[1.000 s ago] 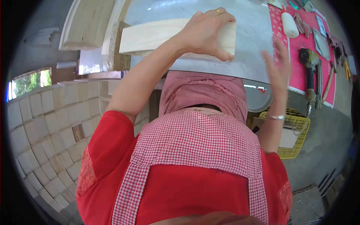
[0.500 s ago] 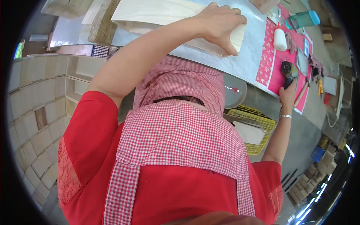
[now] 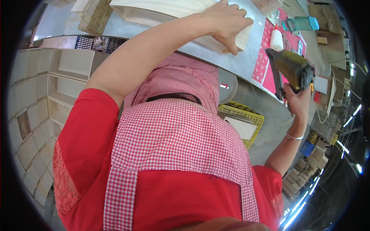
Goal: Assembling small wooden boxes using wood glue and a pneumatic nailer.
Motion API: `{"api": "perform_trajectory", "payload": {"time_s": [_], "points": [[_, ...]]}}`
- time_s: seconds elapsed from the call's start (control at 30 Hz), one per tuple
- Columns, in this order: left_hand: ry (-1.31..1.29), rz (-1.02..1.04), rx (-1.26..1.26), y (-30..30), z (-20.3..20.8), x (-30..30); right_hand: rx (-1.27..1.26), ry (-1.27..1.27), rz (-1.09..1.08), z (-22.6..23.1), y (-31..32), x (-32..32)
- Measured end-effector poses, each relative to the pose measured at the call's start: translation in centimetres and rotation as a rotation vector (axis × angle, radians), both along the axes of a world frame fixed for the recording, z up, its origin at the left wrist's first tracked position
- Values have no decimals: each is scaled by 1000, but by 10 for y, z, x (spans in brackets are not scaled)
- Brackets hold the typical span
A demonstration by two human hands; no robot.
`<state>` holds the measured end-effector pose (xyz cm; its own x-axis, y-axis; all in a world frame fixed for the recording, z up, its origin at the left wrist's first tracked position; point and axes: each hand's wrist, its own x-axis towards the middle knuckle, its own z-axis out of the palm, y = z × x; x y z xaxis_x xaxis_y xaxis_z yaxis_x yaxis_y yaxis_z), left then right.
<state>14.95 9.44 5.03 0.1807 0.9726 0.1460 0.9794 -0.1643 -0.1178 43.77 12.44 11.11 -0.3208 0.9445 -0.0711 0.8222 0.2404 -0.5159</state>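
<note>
A long pale wooden box (image 3: 162,7) lies along the near side of the table. My left hand (image 3: 228,25) grips its right end, with the thumb on the near side and the fingers reaching over the top. My right hand (image 3: 298,99) is closed round the handle of a dark, yellowish nail gun (image 3: 291,68). The nail gun is raised beyond the table's right front edge, tilted and apart from the box. Its exact tip is slightly blurred.
On the pink patterned mat (image 3: 259,63) stand a white glue bottle (image 3: 276,39) and a teal bottle (image 3: 300,24). A rough wooden block (image 3: 94,19) sits left of the box. Stacked wooden boxes (image 3: 31,104) fill the left side. A yellow basket (image 3: 257,119) is below the table.
My right hand has lifted the nail gun off the pink mat and turned it. My left hand stays on the box's end. The view has shifted slightly.
</note>
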Motion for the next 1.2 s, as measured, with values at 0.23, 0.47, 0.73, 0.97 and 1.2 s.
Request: {"api": "perform_trajectory", "payload": {"time_s": [0.23,0.47,0.73,0.97,1.2], "points": [[-524,-302,-158,21,-11,-32,-32,1,299,31,-12,-40],[-548,-318,-97,23,-21,-30,-85,-90,297,33,-8,-45],[-541,-319,-93,25,-21,-32,-94,-64,309,33,-2,-53],[84,38,116,-4,3,-9,-120,-77,358,37,10,-60],[-457,-189,-17,14,-27,-25,-75,-69,147,35,35,-73]]}}
